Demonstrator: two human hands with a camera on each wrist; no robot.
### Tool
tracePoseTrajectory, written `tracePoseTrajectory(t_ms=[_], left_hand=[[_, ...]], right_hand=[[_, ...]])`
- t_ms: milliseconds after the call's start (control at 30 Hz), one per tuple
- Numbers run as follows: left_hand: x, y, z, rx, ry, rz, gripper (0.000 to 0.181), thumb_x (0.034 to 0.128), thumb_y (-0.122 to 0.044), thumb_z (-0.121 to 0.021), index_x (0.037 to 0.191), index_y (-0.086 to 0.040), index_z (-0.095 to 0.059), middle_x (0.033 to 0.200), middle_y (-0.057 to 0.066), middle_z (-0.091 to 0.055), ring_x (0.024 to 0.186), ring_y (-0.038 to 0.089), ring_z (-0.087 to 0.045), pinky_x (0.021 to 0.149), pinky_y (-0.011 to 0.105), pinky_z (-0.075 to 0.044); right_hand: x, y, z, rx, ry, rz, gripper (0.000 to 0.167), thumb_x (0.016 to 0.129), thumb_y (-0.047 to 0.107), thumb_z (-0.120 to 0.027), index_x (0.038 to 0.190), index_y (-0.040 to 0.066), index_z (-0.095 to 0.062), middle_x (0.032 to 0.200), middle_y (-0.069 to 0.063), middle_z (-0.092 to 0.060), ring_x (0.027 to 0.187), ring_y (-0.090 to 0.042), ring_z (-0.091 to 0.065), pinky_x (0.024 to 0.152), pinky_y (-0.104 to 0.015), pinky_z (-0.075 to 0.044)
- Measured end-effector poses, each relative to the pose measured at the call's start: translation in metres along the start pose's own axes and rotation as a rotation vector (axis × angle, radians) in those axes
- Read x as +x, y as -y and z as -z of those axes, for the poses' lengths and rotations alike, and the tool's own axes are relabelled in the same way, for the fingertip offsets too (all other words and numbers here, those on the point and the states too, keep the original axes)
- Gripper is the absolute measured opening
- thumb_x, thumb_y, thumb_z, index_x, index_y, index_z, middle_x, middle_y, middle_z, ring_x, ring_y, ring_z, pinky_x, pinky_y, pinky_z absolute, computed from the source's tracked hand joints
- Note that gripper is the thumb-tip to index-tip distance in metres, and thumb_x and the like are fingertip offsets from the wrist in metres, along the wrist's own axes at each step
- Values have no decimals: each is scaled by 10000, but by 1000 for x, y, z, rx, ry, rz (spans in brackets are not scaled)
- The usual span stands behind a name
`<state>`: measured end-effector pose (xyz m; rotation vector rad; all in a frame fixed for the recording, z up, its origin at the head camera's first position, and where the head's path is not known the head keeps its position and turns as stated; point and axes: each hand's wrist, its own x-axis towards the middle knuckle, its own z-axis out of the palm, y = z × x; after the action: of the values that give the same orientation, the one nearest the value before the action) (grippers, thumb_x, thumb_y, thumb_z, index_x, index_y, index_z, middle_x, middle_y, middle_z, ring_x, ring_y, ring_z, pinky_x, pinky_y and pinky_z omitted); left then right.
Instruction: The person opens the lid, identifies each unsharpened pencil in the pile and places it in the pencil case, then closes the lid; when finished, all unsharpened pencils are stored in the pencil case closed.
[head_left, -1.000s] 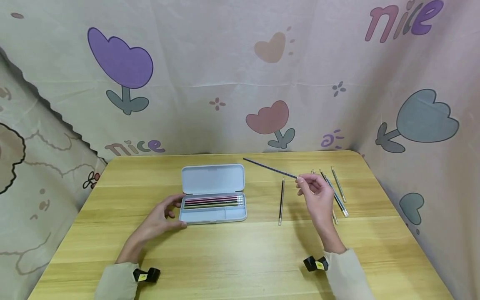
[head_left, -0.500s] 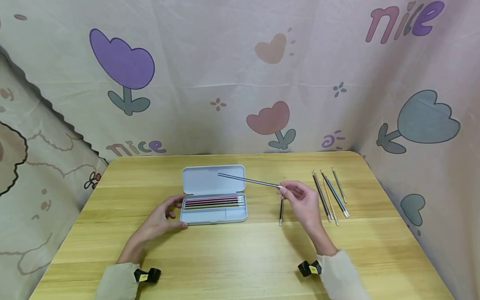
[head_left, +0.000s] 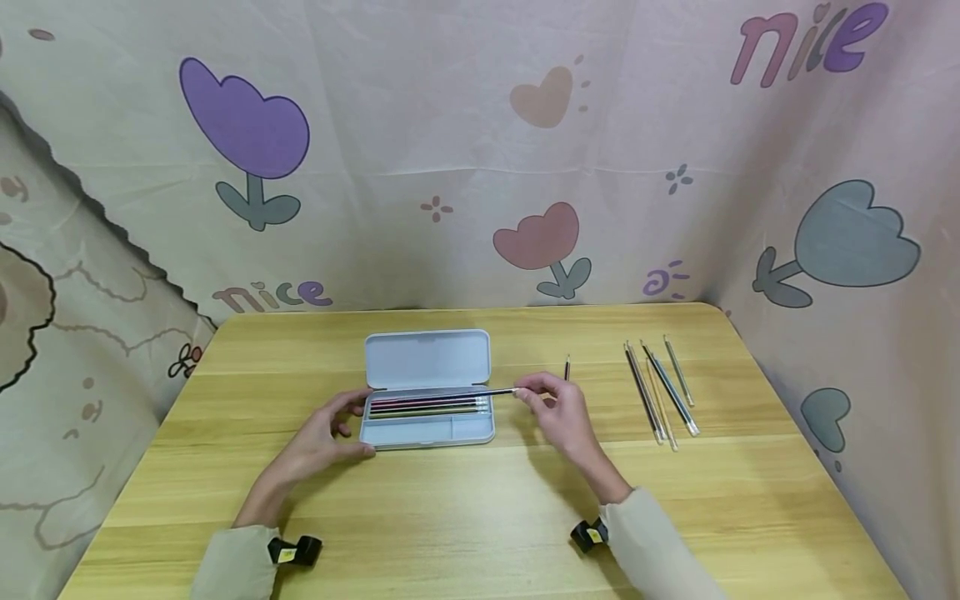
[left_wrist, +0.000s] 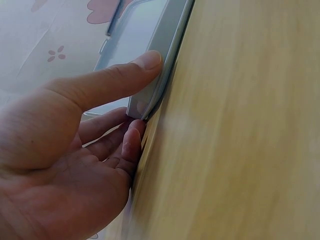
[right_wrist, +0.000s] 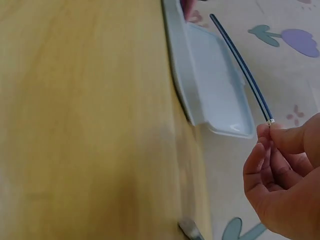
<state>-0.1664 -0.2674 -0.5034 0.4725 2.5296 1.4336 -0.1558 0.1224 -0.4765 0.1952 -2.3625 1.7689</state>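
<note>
A light blue pencil case (head_left: 412, 431) lies on the table with its lid (head_left: 427, 358) folded back. Several pencils (head_left: 427, 408) lie side by side in its long rear compartment; two smaller front compartments hold nothing. My left hand (head_left: 318, 437) grips the case's left end, thumb at the front corner, as the left wrist view shows on the case wall (left_wrist: 162, 47). Between thumb and fingertips, my right hand (head_left: 558, 417) pinches a dark blue striped pencil (right_wrist: 242, 67) by its eraser end. That pencil reaches leftward over the rear compartment; whether it touches the others I cannot tell.
Just behind my right hand lies a dark pencil (head_left: 567, 367), partly covered by the hand. Several loose pencils (head_left: 643, 392) lie farther right on the wooden table (head_left: 465, 525). A patterned cloth (head_left: 420, 125) hangs behind the table's back edge.
My right hand has moved left and toward me, carrying the striped pencil from the loose pencils to over the case. My left hand has stayed on the case.
</note>
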Motion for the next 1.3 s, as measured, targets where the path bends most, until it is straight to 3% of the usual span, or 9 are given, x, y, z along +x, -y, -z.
tracePoseTrajectory(t_ms=[133,267,500,667,1067,1300], left_hand=[[0,0,0,-2,4,6,867,767,-133,-907,1509,-66,-462,1267,160,-560,979,294,-477,828,308,-419],[-2,1,-1,-5,4,10,868,769,-133,-905,1511,-68,-460,1257,160,-558,968,295,-471,817,311,-417],[-2,2,0,-6,6,10,867,769,-137,-903,1511,-65,-460,1280,167,-558,984,299,-471,826,316,-417],[-1,2,-1,-5,8,8,867,768,-140,-905,1509,-66,-461,1276,167,-557,983,299,-471,824,312,-419],[0,0,0,4,5,9,869,771,-140,-902,1513,-64,-455,1274,166,-551,988,297,-475,830,311,-421],[0,0,0,9,3,9,866,771,-139,-903,1510,-64,-458,1280,164,-557,995,299,-483,836,309,-425]], right_hand=[[2,-3,-10,-38,31,14,44,934,29,-733,964,21,-764,913,-57,-723,841,-201,-638,649,-265,-553],[4,-4,-21,-58,53,6,68,935,48,-736,985,14,-767,914,-50,-720,866,-202,-652,703,-270,-567],[7,-5,-42,-15,60,-33,49,928,35,-738,962,16,-768,884,-73,-707,818,-227,-663,650,-293,-570],[10,-4,-52,-44,94,-37,69,941,41,-727,991,20,-769,890,-56,-706,838,-195,-635,704,-259,-557],[14,-5,-53,-191,164,-18,58,932,-7,-720,951,28,-762,868,-30,-707,761,-136,-606,655,-247,-524],[13,-1,-55,-217,171,-26,70,923,-35,-718,955,17,-752,869,-34,-698,765,-137,-611,656,-244,-526]])
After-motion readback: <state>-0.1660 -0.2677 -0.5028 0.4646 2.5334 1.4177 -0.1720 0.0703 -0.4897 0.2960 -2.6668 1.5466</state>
